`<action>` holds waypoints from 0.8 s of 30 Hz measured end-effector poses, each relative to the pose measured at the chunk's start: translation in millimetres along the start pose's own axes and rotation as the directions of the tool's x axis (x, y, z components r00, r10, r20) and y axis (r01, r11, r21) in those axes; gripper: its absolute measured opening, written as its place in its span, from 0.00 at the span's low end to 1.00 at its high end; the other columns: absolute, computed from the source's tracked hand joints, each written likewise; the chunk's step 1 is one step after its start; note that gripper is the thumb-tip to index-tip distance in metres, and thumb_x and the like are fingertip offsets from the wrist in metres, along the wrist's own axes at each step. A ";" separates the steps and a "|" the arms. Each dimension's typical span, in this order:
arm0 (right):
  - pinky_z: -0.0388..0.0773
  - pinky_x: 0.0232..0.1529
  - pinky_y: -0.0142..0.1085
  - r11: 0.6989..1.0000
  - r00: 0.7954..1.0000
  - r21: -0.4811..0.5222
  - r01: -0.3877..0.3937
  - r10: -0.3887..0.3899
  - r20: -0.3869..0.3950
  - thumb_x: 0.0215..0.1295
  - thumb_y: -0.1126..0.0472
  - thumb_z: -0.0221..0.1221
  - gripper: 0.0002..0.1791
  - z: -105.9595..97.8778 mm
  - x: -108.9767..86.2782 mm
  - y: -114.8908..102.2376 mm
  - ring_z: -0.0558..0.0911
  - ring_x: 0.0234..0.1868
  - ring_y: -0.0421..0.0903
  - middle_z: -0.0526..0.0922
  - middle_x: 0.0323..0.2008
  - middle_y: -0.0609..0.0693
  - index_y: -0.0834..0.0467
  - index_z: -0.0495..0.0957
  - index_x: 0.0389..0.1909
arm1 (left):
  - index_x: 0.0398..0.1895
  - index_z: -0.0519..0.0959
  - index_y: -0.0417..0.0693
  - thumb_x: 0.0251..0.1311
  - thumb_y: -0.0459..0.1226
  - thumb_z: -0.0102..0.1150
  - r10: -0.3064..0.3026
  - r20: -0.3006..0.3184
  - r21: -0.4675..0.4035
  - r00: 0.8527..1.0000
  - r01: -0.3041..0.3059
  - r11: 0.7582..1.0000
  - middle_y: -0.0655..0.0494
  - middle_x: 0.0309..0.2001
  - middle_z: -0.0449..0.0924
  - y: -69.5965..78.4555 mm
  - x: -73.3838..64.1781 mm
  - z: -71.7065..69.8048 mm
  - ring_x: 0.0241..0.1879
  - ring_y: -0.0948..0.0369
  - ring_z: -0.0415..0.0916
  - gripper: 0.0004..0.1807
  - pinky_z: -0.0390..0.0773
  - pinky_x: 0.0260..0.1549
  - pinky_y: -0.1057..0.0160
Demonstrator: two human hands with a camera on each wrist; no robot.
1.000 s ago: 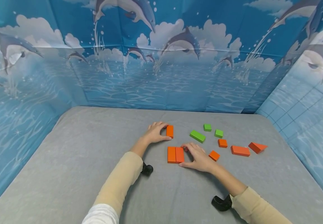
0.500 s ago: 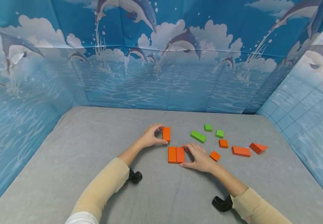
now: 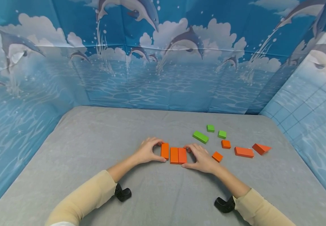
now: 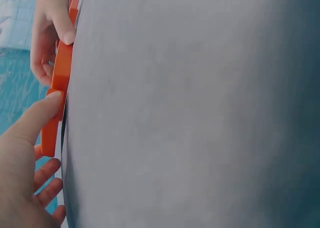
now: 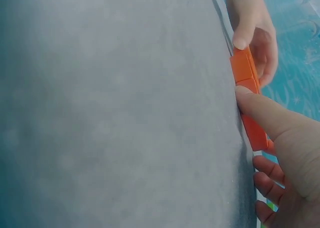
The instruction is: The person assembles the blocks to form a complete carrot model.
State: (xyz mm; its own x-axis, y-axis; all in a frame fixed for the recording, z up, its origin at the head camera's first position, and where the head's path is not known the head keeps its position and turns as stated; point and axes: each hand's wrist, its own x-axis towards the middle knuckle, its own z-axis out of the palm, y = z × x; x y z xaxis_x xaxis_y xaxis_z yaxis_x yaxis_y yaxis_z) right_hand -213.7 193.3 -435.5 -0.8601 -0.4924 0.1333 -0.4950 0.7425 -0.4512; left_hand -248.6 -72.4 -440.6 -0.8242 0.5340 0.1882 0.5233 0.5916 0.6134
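Observation:
My left hand pinches an orange rectangular block by its two short ends, thumb near and fingers far. Just right of it, across a narrow gap, two like blocks lie side by side: a middle orange block and a right, slightly redder block. My right hand holds the right block between thumb and fingers at its ends. In the left wrist view the thumb presses on the near end of an orange block. The right wrist view shows the other thumb likewise.
To the right lie two small orange blocks, a longer orange block and an orange triangular block. Behind them are a long green block and two small green blocks. A dolphin-print curtain borders the grey table.
My left hand has brought its orange block from behind the pair toward me and to the left, so it now lies beside them. My right hand has stayed in place on the right block.

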 end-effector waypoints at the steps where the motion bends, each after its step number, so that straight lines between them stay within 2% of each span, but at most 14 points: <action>1: 0.63 0.48 0.50 1.000 1.000 -0.001 0.000 0.000 -0.001 0.48 0.43 0.66 0.36 0.0 0.1 0.2 0.69 0.46 0.48 0.71 0.45 0.50 0.58 0.67 0.55 | 0.52 0.74 0.50 0.36 0.51 0.73 0.005 0.000 0.014 1.000 -0.005 1.000 0.57 0.43 0.73 0.8 -0.9 1.1 0.46 0.58 0.65 0.36 0.61 0.49 0.51; 6: 0.63 0.47 0.49 1.000 1.000 -0.001 -0.002 0.002 0.001 0.48 0.43 0.65 0.36 0.2 0.5 0.8 0.69 0.46 0.47 0.71 0.45 0.50 0.57 0.67 0.55 | 0.51 0.74 0.53 0.36 0.54 0.72 0.000 0.001 0.062 1.000 0.000 0.998 0.60 0.42 0.71 2.2 -3.5 5.7 0.45 0.60 0.63 0.35 0.60 0.47 0.55; 13: 0.63 0.47 0.49 1.000 1.000 -0.007 -0.009 0.009 0.003 0.48 0.43 0.65 0.37 -0.1 0.5 0.8 0.69 0.46 0.47 0.71 0.45 0.50 0.57 0.67 0.55 | 0.49 0.75 0.54 0.34 0.54 0.73 0.003 -0.006 0.044 1.000 -0.003 0.999 0.60 0.44 0.71 2.5 -4.4 7.0 0.45 0.60 0.63 0.34 0.60 0.47 0.54; 24: 0.64 0.48 0.50 1.000 1.000 -0.004 -0.003 0.003 0.007 0.49 0.44 0.66 0.36 -0.8 0.7 -0.5 0.69 0.46 0.47 0.71 0.45 0.50 0.58 0.67 0.56 | 0.51 0.74 0.54 0.35 0.55 0.72 0.020 -0.001 0.060 1.000 -0.020 0.998 0.58 0.45 0.71 2.0 -5.5 8.1 0.47 0.59 0.63 0.36 0.60 0.48 0.53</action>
State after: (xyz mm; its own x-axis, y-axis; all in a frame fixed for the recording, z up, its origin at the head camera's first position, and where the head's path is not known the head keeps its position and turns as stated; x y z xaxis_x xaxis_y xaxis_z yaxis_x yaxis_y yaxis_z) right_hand -214.2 193.0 -434.5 -0.8608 -0.4931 0.1260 -0.4929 0.7460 -0.4478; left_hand -241.3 -69.2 -446.7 -0.8140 0.5449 0.2010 0.5514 0.6164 0.5621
